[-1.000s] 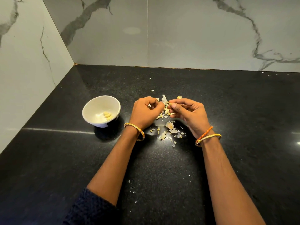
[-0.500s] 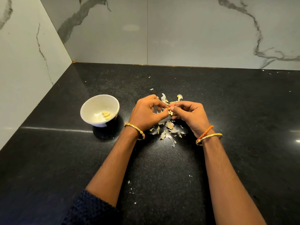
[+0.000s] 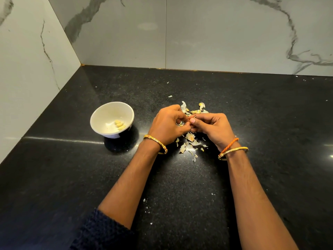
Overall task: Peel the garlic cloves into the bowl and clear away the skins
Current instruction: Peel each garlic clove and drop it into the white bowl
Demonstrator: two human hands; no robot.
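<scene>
Left hand (image 3: pixel 167 124) and right hand (image 3: pixel 211 126) pinch one hidden clove; risk: it slips into skins (image 3: pixel 189 146), missing bowl (image 3: pixel 100 112).

A home kitchen corner, by the look of it: a polished black granite tabletop (image 3: pixel 252 123) meets glossy marble-veined wall tiles (image 3: pixel 216 33) on two sides. A small white bowl (image 3: pixel 100 114) with peeled garlic cloves (image 3: pixel 120 125) and scattered garlic skins (image 3: pixel 189 145) point to food preparation.
</scene>
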